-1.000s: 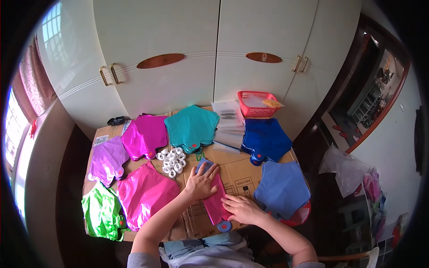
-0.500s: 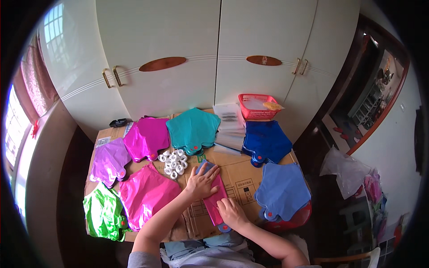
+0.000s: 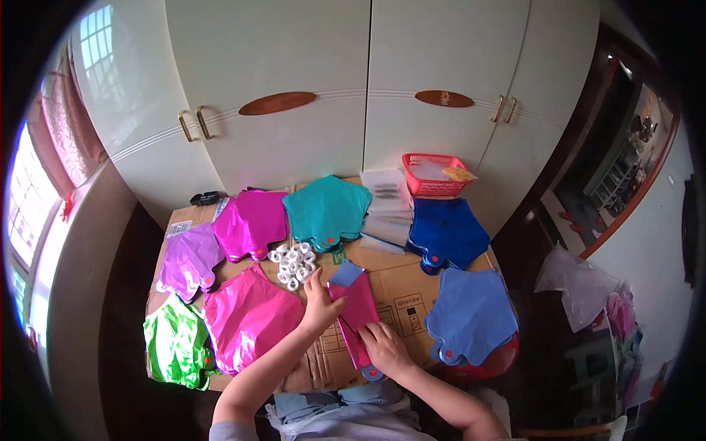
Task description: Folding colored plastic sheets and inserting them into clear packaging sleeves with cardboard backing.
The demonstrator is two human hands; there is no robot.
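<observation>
A folded foil balloon point(image 3: 358, 301), pink with a blue-grey top end and a blue lower tip, lies lengthwise before me on a cardboard sheet. My right hand point(image 3: 386, 349) rests on its lower right part, fingers laid over the foil. Raised by its upper left edge, my left hand point(image 3: 319, 305) holds nothing and has its fingers apart. Just beyond those fingertips sits a cluster of small white ring-shaped rolls point(image 3: 293, 264). Left of that arm spreads a stack of flat pink foil balloons point(image 3: 250, 316).
Stacks of flat foil balloons ring the table: green point(image 3: 175, 342), lilac point(image 3: 190, 257), magenta point(image 3: 254, 220), teal point(image 3: 327, 209), dark blue point(image 3: 448, 231) and pale blue point(image 3: 471, 316). At the back are clear packets point(image 3: 386, 195), a red basket point(image 3: 434, 187) and a small black object point(image 3: 204, 198).
My left hand has lifted off the folded balloon and moved left toward the white rolls. My right hand stays on the foil, its fingers now reaching further over it. The view has shifted slightly.
</observation>
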